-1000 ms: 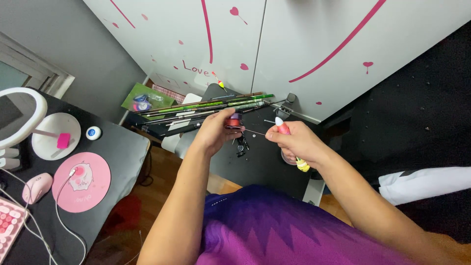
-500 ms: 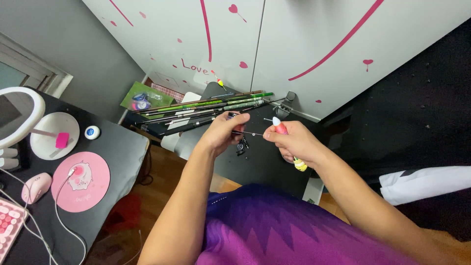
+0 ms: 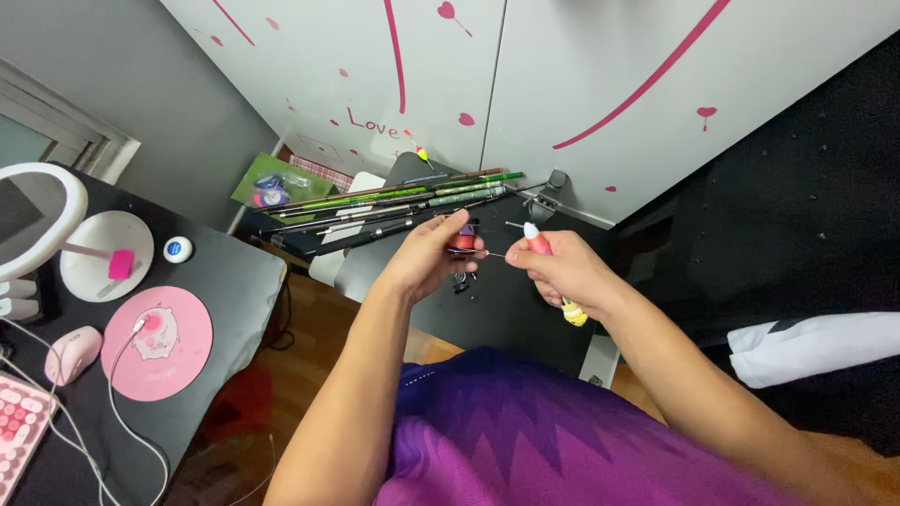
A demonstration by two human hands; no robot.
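Note:
My left hand (image 3: 427,258) pinches a small red and black object (image 3: 464,236) between thumb and fingers. My right hand (image 3: 567,272) is closed around a fishing float (image 3: 534,240) with a pink and white tip above the fist and a yellow end (image 3: 575,316) below it. A thin wire (image 3: 492,253) runs between the two hands, which sit close together over a black surface (image 3: 506,309). Behind them lies a bundle of green and black fishing rods (image 3: 394,201).
A black desk (image 3: 234,281) at left carries a ring light (image 3: 37,220), a round pink pad (image 3: 157,342), a pink mouse (image 3: 73,354) and a pink keyboard corner (image 3: 19,431). White cabinet doors with pink hearts (image 3: 562,84) stand behind. A white cloth (image 3: 816,347) lies right.
Both hands have stayed close together over the black surface; my left hand's fingers shifted slightly on the small red object, and the float's tip stands a little more upright.

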